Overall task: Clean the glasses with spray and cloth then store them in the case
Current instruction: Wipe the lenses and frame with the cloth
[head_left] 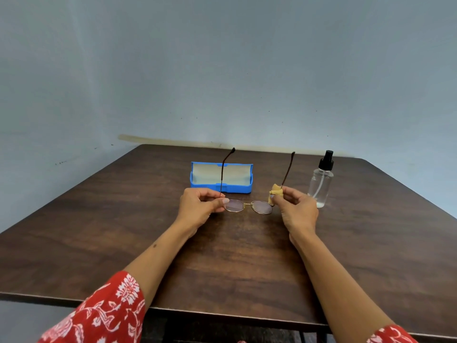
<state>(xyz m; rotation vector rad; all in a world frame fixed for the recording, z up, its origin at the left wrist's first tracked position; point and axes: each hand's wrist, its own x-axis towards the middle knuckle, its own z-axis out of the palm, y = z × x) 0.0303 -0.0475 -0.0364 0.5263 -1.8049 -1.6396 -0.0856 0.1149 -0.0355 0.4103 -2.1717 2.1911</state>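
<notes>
Thin gold-rimmed glasses (247, 206) hover just above the brown table (123, 219), lenses toward me and both dark temples pointing up and away. My left hand (200, 206) pinches the frame at its left hinge. My right hand (295, 209) pinches the right hinge together with a small folded tan cloth (275, 193). An open blue case (221, 178) with a pale lining lies behind the glasses. A clear spray bottle (320, 181) with a black pump top stands upright to the right of my right hand.
The table's far edge runs against a grey-blue wall (222, 70). The near edge lies under my forearms, with red patterned sleeves at the bottom corners.
</notes>
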